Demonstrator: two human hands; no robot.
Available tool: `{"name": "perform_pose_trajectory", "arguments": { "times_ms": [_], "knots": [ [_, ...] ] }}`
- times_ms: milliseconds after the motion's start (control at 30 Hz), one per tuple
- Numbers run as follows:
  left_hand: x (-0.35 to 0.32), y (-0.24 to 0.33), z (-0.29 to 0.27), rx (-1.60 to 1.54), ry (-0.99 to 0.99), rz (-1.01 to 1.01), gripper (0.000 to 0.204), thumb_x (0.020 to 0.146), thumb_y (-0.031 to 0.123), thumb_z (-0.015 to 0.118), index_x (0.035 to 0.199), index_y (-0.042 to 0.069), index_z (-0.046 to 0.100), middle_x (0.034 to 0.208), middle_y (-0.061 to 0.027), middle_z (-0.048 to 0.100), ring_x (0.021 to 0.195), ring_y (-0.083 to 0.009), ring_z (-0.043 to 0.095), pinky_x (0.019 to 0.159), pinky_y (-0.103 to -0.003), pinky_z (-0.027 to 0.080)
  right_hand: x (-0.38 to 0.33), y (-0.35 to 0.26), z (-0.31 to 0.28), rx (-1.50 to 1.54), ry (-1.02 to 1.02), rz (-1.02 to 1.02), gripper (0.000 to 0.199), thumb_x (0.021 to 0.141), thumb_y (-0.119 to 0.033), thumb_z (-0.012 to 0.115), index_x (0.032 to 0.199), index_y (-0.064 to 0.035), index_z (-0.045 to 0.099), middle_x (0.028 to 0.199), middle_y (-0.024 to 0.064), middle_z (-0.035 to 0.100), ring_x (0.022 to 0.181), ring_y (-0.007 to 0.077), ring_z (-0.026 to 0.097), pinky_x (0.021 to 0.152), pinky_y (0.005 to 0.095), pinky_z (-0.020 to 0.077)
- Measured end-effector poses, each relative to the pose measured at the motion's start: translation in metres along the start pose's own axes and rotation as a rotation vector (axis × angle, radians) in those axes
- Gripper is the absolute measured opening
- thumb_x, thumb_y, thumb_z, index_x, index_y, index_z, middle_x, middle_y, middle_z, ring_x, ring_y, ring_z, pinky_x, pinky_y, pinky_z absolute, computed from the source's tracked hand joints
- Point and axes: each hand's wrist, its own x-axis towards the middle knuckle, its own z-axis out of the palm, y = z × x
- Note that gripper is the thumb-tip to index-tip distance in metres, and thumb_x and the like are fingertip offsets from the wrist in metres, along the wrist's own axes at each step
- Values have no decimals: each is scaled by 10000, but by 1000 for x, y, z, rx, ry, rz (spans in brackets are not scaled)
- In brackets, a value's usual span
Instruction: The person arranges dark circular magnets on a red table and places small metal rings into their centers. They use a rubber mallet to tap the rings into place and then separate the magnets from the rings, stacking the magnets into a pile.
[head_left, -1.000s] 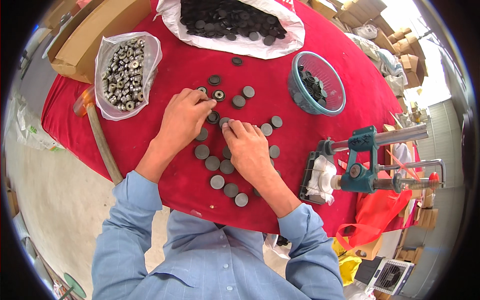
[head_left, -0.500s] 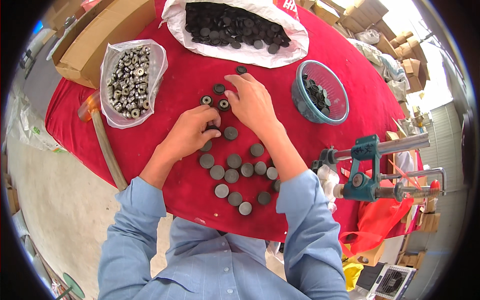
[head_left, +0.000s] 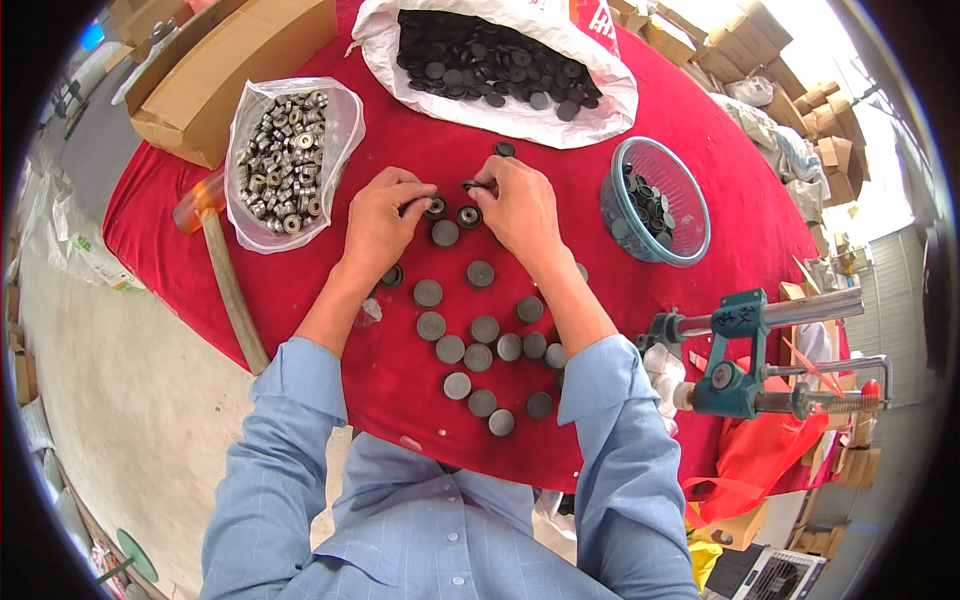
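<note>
My left hand (head_left: 383, 222) is closed, thumb and forefinger pinching the edge of a round black cap with a metal bearing (head_left: 436, 208) in its middle. Between the fingertips of my right hand (head_left: 518, 205) is a black plastic cap (head_left: 472, 185), partly hidden by the fingers. Just under it lies another black cap with a bearing (head_left: 468, 216) inside. A plain black disc (head_left: 445, 233) rests close below these. Nearer to me, several dark round discs (head_left: 478, 357) are spread over the red cloth (head_left: 390, 400). One more black cap (head_left: 504, 149) lies beyond my right hand.
A clear bag of metal bearings (head_left: 290, 165) and a hammer (head_left: 232, 285) are at left, by a cardboard box (head_left: 235, 75). A white sack of black caps (head_left: 500, 115) lies at the back. Rightward stand a clear bowl (head_left: 690, 250) and a green hand press (head_left: 738, 350).
My left hand has moved up and away from the nearer discs to the caps with bearings. The right hand has drawn in and now pinches a black cap. The whole view has shifted slightly.
</note>
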Motion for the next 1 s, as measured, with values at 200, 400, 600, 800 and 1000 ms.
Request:
{"name": "perform_pose_trajectory", "arguments": {
  "times_ms": [200,400,600,800,1000],
  "knots": [
    [-3,-9,1,104,-77,221,200,881,23,796,1076,49,830,1114,-107,776,1022,-304,758,857,-403,612,-28,-10,-2,-89,58,-81,133,866,-82,785,938,-45,680,921,138,711,838,391,721,727,495,564],
    [-9,0,-8,334,-168,323,257,882,-5,733,1120,55,810,1145,-98,762,1085,-314,730,901,-438,598,-34,-2,2,-150,37,-80,160,884,-73,767,996,-71,653,930,120,690,877,372,724,751,499,579],
    [-19,7,-10,499,-185,407,344,888,-16,647,1199,64,771,1201,-61,726,1087,-279,714,849,-444,574,-37,-5,6,-228,57,-166,123,893,-60,715,1001,-81,661,918,111,687,879,330,730,771,471,569],
    [-19,9,-11,414,-201,323,364,889,-42,625,1208,50,776,1212,-87,743,1100,-311,723,881,-447,588,-40,-1,10,-274,70,-236,158,856,-26,688,1001,-83,668,924,94,690,867,307,728,790,461,561],
    [-16,3,-20,168,-126,242,388,929,-73,574,1254,32,756,1242,-152,747,1167,-351,711,966,-438,579,-49,-4,15,-245,13,-267,218,853,-2,677,1061,-65,691,991,101,695,939,308,712,833,470,554]
  ]
}}
